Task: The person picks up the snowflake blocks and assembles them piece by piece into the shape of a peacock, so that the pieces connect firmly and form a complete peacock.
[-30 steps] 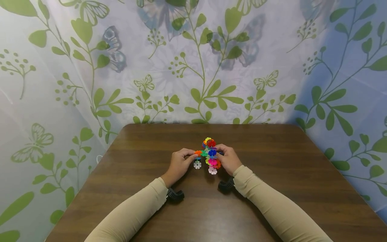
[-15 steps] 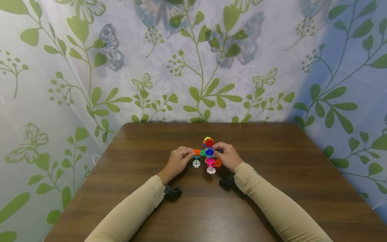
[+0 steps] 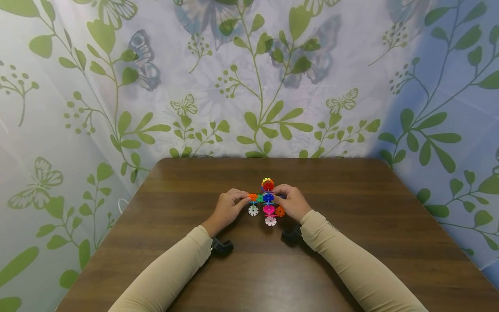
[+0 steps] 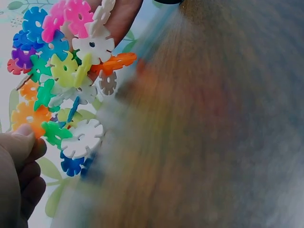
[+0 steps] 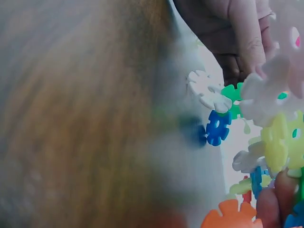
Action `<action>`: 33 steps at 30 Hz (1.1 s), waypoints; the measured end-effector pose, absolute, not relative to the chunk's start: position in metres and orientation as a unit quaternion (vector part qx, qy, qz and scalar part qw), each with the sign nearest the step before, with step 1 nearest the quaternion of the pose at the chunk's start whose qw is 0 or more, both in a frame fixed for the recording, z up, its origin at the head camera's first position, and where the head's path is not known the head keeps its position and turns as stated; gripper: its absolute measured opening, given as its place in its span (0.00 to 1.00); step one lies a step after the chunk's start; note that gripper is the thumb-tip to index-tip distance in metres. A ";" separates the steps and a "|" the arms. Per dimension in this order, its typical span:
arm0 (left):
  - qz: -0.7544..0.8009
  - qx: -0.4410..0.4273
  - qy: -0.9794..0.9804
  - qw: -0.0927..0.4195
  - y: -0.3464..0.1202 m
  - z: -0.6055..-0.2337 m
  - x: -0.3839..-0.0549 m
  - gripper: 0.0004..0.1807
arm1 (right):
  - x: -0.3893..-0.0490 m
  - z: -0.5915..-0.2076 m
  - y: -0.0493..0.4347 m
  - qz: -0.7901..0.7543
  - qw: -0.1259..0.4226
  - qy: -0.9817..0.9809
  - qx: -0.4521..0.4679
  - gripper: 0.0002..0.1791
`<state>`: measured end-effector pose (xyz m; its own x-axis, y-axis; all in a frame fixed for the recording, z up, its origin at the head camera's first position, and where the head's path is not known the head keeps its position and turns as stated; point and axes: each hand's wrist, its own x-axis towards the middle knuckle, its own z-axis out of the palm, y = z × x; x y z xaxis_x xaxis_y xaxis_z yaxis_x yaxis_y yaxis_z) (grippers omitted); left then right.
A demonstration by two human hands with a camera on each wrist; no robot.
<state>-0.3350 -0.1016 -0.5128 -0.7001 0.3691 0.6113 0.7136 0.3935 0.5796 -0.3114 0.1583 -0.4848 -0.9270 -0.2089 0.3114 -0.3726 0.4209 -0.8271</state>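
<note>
A many-coloured model of interlocking snowflake discs (image 3: pixel 268 209) is held up above the table between both hands. My left hand (image 3: pixel 228 209) pinches an orange disc (image 4: pixel 31 116) at the end of the model's left arm. Beneath that arm hangs a white disc (image 3: pixel 253 210), next to green and blue ones. My right hand (image 3: pixel 293 203) grips the model's right side, near a dark blue disc (image 3: pixel 268 198). In the right wrist view, fingertips (image 5: pixel 268 209) show among the discs, beside a yellow disc (image 5: pixel 275 145). Other right fingers are hidden behind the model.
The brown wooden table (image 3: pixel 257 277) lies under both forearms. A black wrist device (image 3: pixel 222 246) sits below the left wrist, another black device (image 3: pixel 291 235) below the right. A leaf-and-butterfly patterned curtain (image 3: pixel 249 78) hangs behind the table.
The model has turned a little and its column has shifted slightly left, so that its discs line up more upright. Both hands keep their grips. The head view has shifted slightly.
</note>
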 end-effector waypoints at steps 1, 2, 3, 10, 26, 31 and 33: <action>-0.434 -0.335 -0.813 0.197 -0.101 -0.512 -0.335 0.06 | -0.311 -0.485 0.159 0.508 0.079 -0.840 0.172 0.03; -0.429 -0.336 -0.815 0.197 -0.101 -0.512 -0.334 0.06 | -0.311 -0.485 0.159 0.507 0.079 -0.841 0.172 0.03; -0.423 -0.338 -0.817 0.198 -0.101 -0.512 -0.334 0.06 | -0.312 -0.486 0.159 0.505 0.079 -0.842 0.172 0.03; -0.395 -0.345 -0.828 0.198 -0.100 -0.511 -0.334 0.06 | -0.309 -0.485 0.160 0.504 0.078 -0.843 0.174 0.02; -0.432 -0.334 -0.831 0.106 -0.102 -0.513 -0.333 0.19 | -0.313 -0.487 0.164 0.516 0.057 -0.835 0.183 0.06; -0.431 -0.329 -0.833 0.110 -0.100 -0.513 -0.332 0.15 | -0.311 -0.481 0.172 0.498 0.112 -0.844 0.165 0.09; -0.425 -0.323 -0.837 0.118 -0.099 -0.514 -0.333 0.15 | -0.307 -0.476 0.173 0.492 0.151 -0.843 0.156 0.12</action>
